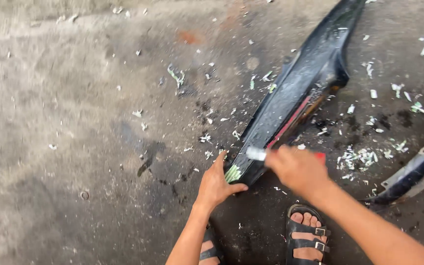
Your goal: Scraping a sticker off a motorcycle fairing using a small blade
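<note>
Bare forearms, black buckled sandals [306, 239] on both feet

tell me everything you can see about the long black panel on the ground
The long black panel is a glossy, curved, tapering piece that looks like moulded plastic bodywork, with a red stripe along one edge. It lies on the concrete floor, running from the top right down to a narrow end near the person. Pale green and white scrapings speckle it. The left hand presses its near tip; the right hand holds a blurred scraper against it.
</note>
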